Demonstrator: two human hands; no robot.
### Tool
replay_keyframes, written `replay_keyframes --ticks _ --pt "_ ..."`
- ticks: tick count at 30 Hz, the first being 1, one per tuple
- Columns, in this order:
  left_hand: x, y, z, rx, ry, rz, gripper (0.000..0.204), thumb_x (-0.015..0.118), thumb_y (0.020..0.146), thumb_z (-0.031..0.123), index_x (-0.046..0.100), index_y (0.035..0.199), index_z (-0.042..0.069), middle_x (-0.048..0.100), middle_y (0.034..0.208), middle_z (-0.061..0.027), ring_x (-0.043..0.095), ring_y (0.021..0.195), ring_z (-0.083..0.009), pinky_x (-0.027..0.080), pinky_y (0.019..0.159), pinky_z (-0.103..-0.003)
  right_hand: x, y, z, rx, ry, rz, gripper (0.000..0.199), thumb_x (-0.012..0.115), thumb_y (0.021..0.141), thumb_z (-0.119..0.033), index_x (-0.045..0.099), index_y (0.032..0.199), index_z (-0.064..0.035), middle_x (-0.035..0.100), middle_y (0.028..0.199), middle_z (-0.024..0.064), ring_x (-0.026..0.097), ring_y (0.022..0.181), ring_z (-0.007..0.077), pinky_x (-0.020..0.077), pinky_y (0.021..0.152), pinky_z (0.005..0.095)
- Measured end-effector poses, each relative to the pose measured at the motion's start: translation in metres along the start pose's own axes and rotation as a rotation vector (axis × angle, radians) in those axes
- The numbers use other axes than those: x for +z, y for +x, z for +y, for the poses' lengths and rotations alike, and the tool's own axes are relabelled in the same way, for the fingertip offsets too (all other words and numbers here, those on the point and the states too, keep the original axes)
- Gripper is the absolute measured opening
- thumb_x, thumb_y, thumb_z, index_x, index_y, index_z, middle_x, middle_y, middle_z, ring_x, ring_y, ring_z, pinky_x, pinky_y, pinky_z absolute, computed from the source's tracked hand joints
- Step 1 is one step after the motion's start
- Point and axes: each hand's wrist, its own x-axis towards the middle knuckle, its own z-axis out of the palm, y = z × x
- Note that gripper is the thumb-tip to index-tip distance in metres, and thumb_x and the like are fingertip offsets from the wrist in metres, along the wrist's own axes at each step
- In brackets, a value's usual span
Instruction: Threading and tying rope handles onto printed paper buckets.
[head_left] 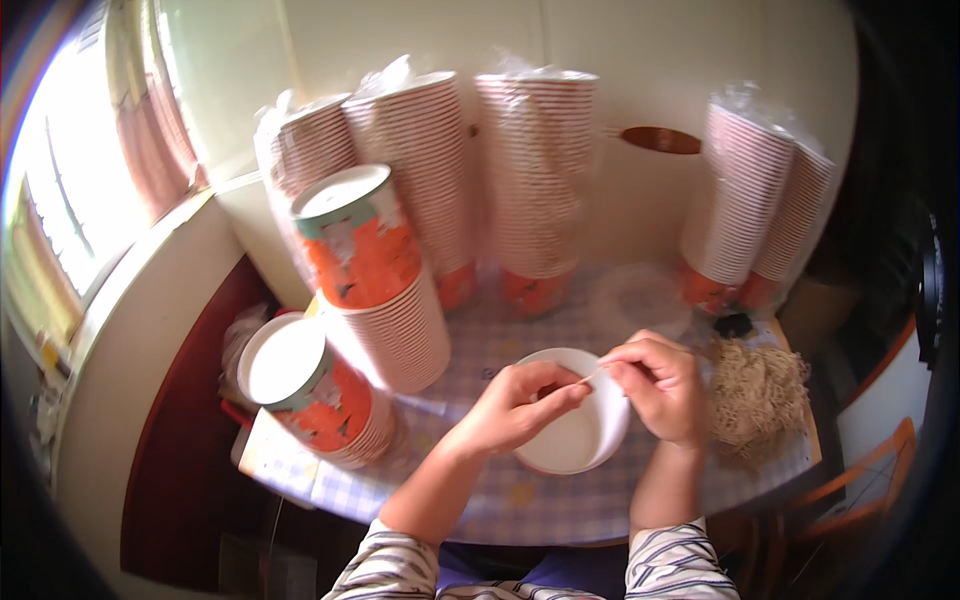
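Observation:
My left hand (512, 408) and my right hand (668, 388) meet over a white paper tub (612, 428), which has its open mouth toward me on the table. Both hands are closed in a pinch on a thin pale string (593, 377); a short piece of it shows between the fingertips. Most of the string is hidden by the fingers. To the right of my right hand lies a tangled heap of beige strings (758, 398).
A checked tablecloth (480, 505) covers the table. Stacked orange-and-white tubs (390, 330) and a shorter stack (335, 410) stand left. Tall plastic-wrapped stacks (535, 180) line the back, more (740, 200) back right. A wooden chair (880, 470) stands at the right.

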Motion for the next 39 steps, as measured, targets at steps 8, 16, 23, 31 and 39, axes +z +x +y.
replay_keyframes --ticks 8,16,23,31,39 --pt "0.011 -0.004 0.01 0.257 0.058 0.046 0.015 0.063 0.087 0.014 0.066 0.089 -0.001 0.062 0.075 -0.0053 0.056 0.071 -0.0112 0.043 0.06 -0.026 -0.01 -0.007 -0.006 0.102 0.096 -0.039 0.007 0.053 0.086 0.001 0.059 0.086 0.0032 0.055 0.084 0.0066 0.052 0.067 0.0085 0.0424 0.06 0.021" --pt "0.013 -0.011 0.015 0.178 0.119 0.002 0.018 0.064 0.086 0.015 0.064 0.085 -0.003 0.06 0.072 -0.0081 0.054 0.064 -0.0119 0.042 0.056 -0.028 0.003 -0.019 -0.019 0.089 0.336 -0.26 0.072 0.066 0.081 -0.029 0.033 0.134 0.0076 0.046 0.129 0.0234 0.05 0.114 0.0266 0.0368 0.1 0.0378" --pt "0.01 -0.012 0.016 0.211 0.143 0.037 0.016 0.064 0.085 0.012 0.064 0.085 -0.004 0.062 0.069 -0.0086 0.056 0.062 -0.0118 0.044 0.055 -0.028 0.012 -0.021 -0.017 0.211 0.211 -0.282 0.043 0.063 0.079 0.002 0.05 0.121 0.0052 0.056 0.103 0.0093 0.051 0.065 0.0055 0.044 0.059 0.0185" --pt "-0.002 -0.012 0.021 0.134 0.1 0.024 0.019 0.064 0.086 0.015 0.064 0.085 -0.004 0.059 0.065 -0.0056 0.049 0.06 -0.0069 0.042 0.054 -0.026 0.016 -0.015 -0.014 -0.053 -0.124 -0.109 0.014 0.064 0.076 0.009 0.061 0.088 0.0021 0.054 0.076 0.005 0.048 0.064 0.0078 0.037 0.055 0.0186" --pt "0.0 -0.011 0.018 0.196 0.148 0.068 0.017 0.063 0.086 0.013 0.064 0.086 -0.004 0.06 0.068 -0.0094 0.054 0.062 -0.0111 0.044 0.055 -0.029 0.019 -0.015 -0.018 -0.014 -0.168 -0.046 0.014 0.064 0.073 0.01 0.061 0.083 0.0004 0.052 0.073 0.0049 0.048 0.062 0.0099 0.0382 0.053 0.0213"
